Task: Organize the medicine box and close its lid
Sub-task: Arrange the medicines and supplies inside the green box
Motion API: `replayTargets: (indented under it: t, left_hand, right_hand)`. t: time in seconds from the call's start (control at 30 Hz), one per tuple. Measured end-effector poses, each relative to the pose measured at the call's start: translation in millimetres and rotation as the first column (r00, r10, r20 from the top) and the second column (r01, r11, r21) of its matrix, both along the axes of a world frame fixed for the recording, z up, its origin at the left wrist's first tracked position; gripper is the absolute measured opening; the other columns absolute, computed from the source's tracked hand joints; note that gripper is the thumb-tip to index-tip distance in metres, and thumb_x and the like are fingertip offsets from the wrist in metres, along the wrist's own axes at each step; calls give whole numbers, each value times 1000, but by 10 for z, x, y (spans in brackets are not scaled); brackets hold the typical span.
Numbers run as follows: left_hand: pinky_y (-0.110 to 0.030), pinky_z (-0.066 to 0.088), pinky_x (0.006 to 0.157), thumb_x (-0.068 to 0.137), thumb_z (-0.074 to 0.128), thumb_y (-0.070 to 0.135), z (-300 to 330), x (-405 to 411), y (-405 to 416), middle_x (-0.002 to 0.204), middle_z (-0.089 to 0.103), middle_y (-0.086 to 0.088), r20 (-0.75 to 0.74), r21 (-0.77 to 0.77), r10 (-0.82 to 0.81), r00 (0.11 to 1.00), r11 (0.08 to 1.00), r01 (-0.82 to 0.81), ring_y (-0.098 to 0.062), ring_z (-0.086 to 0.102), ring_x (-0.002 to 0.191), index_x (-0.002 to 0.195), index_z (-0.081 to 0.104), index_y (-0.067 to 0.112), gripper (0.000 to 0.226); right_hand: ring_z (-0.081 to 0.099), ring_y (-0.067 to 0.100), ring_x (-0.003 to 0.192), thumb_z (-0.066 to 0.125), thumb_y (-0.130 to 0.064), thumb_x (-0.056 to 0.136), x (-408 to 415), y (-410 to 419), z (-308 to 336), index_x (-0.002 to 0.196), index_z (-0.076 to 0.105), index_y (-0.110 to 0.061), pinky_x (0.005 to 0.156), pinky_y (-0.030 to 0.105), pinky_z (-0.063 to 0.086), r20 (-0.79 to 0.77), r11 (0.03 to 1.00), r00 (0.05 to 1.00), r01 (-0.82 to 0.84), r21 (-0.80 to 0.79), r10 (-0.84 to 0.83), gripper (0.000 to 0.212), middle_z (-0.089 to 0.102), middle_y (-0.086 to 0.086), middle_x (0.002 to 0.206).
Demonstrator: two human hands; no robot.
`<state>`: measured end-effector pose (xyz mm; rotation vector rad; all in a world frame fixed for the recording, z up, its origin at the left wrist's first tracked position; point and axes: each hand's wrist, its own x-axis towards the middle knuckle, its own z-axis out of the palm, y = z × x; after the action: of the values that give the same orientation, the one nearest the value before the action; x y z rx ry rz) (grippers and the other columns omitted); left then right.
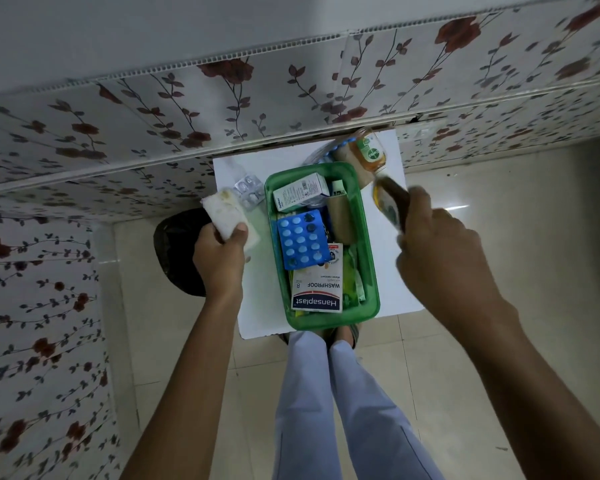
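Green medicine box (370, 271), lid off, contents partly sorted.

The translucent green box is set upright on the white desk (257, 306), open at the top. Inside are observed a white carton (300, 192) lying at the far end, a blue blister pack (303, 239) laid flat at the middle, a Hansaplast plaster packet (317, 289) at the near end, and a brown roll (340, 220) along the right wall. A silver blister strip (248, 190) lies outside, just left of the box.

Home room: floral wall panels (222, 109), tiled floor (482, 341), small white table (257, 306) w/ household meds.
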<state>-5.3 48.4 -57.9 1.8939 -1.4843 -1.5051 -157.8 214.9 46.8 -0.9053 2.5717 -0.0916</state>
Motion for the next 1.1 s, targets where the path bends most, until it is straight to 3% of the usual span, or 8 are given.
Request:
replayTargets:
  t: [0.1, 0.2, 0.27, 0.37, 0.5, 0.67, 0.9, 1.1]
  left_hand:
    - [-24, 50, 54, 87, 57, 15, 83, -54, -2, 103, 65, -9, -78, 9, 36, 996, 999, -35, -21, 62, 85, 108, 61, 6, 23]
    - [-35, 51, 66, 89, 55, 15, 161, -92, 45, 102, 66, -9, -131, 34, 43, 990, 999, -38, -22, 62, 86, 108, 63, 7, 22]
    - [-40, 52, 75, 89, 55, 15, 187, -87, 79, 102, 66, -9, -158, 37, 37, 987, 999, -32, -24, 62, 91, 106, 63, 9, 20]
    - [-38, 50, 75, 88, 56, 16, 189, -73, 117, 91, 66, -2, -206, 23, -7, 978, 1000, 12, -18, 61, 86, 94, 64, 17, 10]
    - [-31, 47, 71, 86, 59, 19, 184, -48, 159, 85, 65, -2, -228, -6, -75, 971, 997, 75, -15, 59, 80, 87, 64, 18, 5]
    - [-23, 48, 70, 86, 61, 19, 243, -90, 151, 84, 66, 4, -270, -2, -79, 960, 997, 81, -9, 60, 79, 81, 63, 29, 12]
    - [-29, 46, 70, 86, 60, 16, 278, -184, 48, 85, 65, -2, -268, 8, -119, 956, 992, 125, -15, 58, 79, 88, 64, 17, 5]
    - [-34, 46, 66, 87, 59, 16, 303, -123, 111, 89, 64, -12, -255, 28, -211, 944, 974, 225, -23, 56, 81, 91, 64, 20, 8]
  right_hand:
    - [55, 30, 71, 48, -15, 87, 142, -275, -83, 133, 29, -13, 54, 30, 39, 309, 959, 946, 171, -225, -97, 50, 62, 15, 99]
    - [63, 33, 83, 44, -18, 91, 331, -489, -396, 125, 37, -14, 71, 41, 52, 737, 881, 606, 472, -29, -300, 36, 61, 14, 109]
    - [61, 34, 84, 40, -16, 93, 511, -517, -600, 128, 34, -13, 73, 43, 51, 791, 843, 498, 536, 40, -354, 36, 59, 17, 110]
    - [55, 31, 82, 38, -20, 94, 689, -446, -744, 125, 38, -8, 67, 31, 39, 699, 944, 663, 325, 53, -268, 34, 60, 17, 104]
    - [62, 34, 79, 43, -23, 91, 495, -355, -637, 90, 61, -4, 68, 34, 51, 433, 998, 901, 41, -51, -15, 26, 68, 18, 88]
    - [65, 26, 74, 49, -11, 88, -321, -518, -591, 103, 67, -11, 72, 30, 53, 165, 912, 984, 126, -390, -66, 23, 72, 12, 91]
    - [61, 32, 102, 53, -19, 88, -1100, -1131, -1166, 115, 62, -18, 87, 45, 54, -55, 924, 929, -370, -101, 366, 29, 65, 15, 115]
    - [63, 31, 90, 48, -17, 91, -1041, -1131, -1023, 111, 61, -10, 76, 36, 53, -193, 945, 977, -143, -293, 88, 25, 67, 16, 107]
